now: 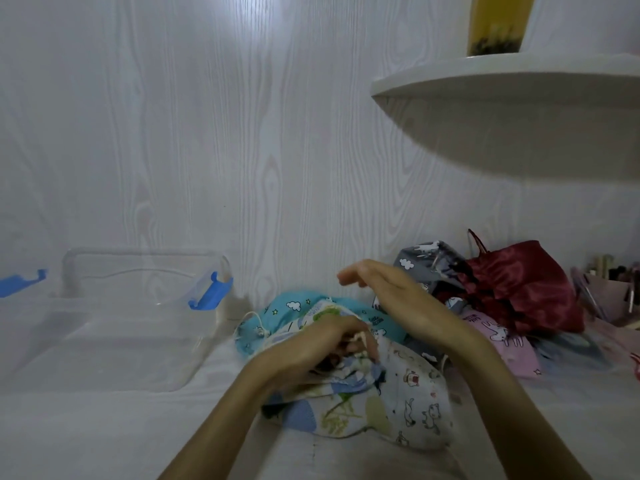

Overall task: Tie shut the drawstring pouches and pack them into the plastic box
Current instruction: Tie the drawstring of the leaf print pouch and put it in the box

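A pale wall with a printed wood grain rises behind a white table [104, 427], and a curved white shelf [502, 81] juts out high on my right with a yellow container [498, 26] standing on it.

On the table to my left sits the clear plastic box [138, 327], open at the top, with a blue clip [209, 291] on its right end. A second blue clip [20, 284] shows at the far left edge.

In front of me lies a heap of fabric pouches. My left hand [318, 348] is curled into the gathered neck of a white pouch [349, 407] printed with blue and green shapes, gripping the bunched cloth and its pale cord. Just to its right lies a grey pouch [415, 410] with small animal drawings. A teal pouch [294, 306] with clouds and stars lies behind them, its white cord trailing to the left.

My right hand [391, 292] hangs above the heap, fingers straight and relaxed, holding nothing.

Further right, against the wall, are a dark grey pouch [426, 265], a red satin pouch [523, 282] and a pink pouch [502, 337] with rabbits. At the far right edge is blurred clutter I cannot make out.
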